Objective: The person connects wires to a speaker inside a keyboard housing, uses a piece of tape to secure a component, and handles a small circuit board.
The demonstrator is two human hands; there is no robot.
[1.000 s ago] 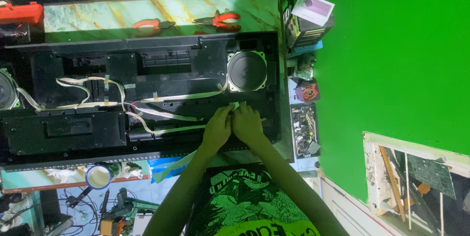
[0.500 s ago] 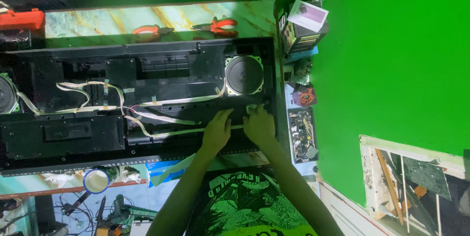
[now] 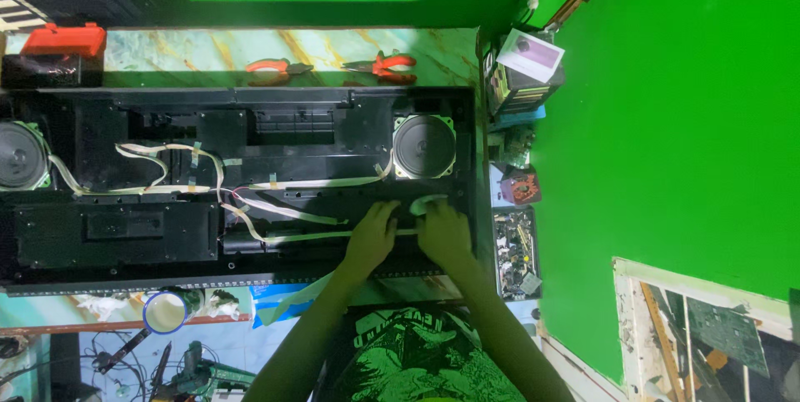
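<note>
A long black opened case (image 3: 250, 131) lies across the marble-patterned table, with a round speaker (image 3: 424, 146) at its right end and another speaker (image 3: 18, 155) at its left. Pale flat ribbon cables (image 3: 292, 212) run through its middle. My left hand (image 3: 371, 235) rests on the lower right part of the case, fingers on a ribbon cable. My right hand (image 3: 443, 231) lies just right of it, fingertips at a pale curved cable end (image 3: 427, 201) below the right speaker. Whether either hand pinches the cable is unclear.
Two orange-handled pliers (image 3: 275, 68) (image 3: 382, 66) lie on the table behind the case. A red and black box (image 3: 58, 52) sits far left. Small boxes and a tray of parts (image 3: 517, 252) crowd the right edge. A tape roll (image 3: 165, 310) lies at the near edge.
Both hands have slid to the right along the case and moved a little apart; the right hand now reaches under the right speaker.
</note>
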